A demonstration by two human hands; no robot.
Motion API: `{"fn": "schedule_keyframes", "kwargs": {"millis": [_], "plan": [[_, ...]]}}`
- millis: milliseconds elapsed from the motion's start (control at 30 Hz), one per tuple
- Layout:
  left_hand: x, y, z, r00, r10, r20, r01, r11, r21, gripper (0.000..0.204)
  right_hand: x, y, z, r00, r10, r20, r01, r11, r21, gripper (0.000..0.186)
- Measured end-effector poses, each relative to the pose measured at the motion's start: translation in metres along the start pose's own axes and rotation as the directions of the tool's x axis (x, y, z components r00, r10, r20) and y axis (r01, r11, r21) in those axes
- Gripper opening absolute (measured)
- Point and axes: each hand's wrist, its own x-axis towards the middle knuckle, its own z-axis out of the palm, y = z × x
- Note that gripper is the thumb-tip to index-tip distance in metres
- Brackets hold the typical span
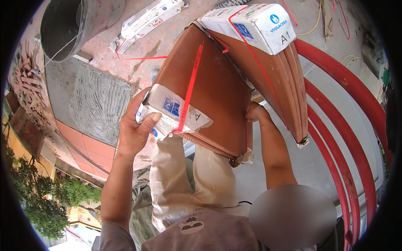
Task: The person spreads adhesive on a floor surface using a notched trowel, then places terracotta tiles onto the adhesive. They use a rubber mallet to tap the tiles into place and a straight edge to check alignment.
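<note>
Evidently, a tile bundle is up in both hands

From my distant seat I see the tile bundle (217, 88) mid-frame, tilted, above pale trousers (171, 171). The left hand (140, 123) has thumb and fingers bent round the torn white carton cap (161, 93) at its left end; the right hand (255, 111) is curled against its right edge, though I cannot tell whether it grips strap or tile

As I judge it, the lifting is done but the unpacking is not: cap and red strap (191, 88) remain on. At left of frame, red floor tiles (92, 148) are down, while combed grey mortar (100, 104) lies bare

A second bundle (274, 77) at upper right crowds the right hand, with red tubes (343, 67) beyond. Upper left, I note a dark drum (88, 25), a loose white carton (150, 21) and a stray red strip (146, 57), a possible snag
</note>
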Motion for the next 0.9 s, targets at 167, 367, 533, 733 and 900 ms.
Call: {"fn": "schedule_keyframes", "kwargs": {"millis": [167, 367, 533, 733, 900], "plan": [[0.0, 0.001, 0.0, 1.0, -0.005, 0.0, 0.005, 1.0, -0.007, 0.064, 0.009, 0.003, 0.01, 0.986, -0.139, -0.097, 0.104, 0.949, -0.298, 0.019], [0.0, 0.001, -0.001, 1.0, -0.006, 0.005, 0.006, 1.0, 0.027, 0.064, 0.012, 0.05, 0.041, 0.98, -0.08, -0.184, 0.157, 0.877, 0.455, 0.034], [0.0, -0.001, 0.0, 1.0, -0.002, 0.004, 0.002, 0.999, -0.032, 0.066, 0.007, 0.073, 0.05, 0.962, -0.223, -0.157, 0.27, 0.691, 0.67, 0.04], [0.001, 0.001, 0.0, 1.0, 0.003, 0.016, -0.002, 0.999, -0.046, 0.067, 0.012, 0.075, 0.045, 0.965, -0.231, -0.127, 0.254, 0.684, 0.684, 0.043], [0.001, 0.0, -0.001, 1.0, 0.006, 0.013, -0.006, 0.999, -0.043, 0.067, 0.016, 0.074, 0.046, 0.94, -0.277, -0.198, 0.34, 0.763, 0.55, 0.041]]}}
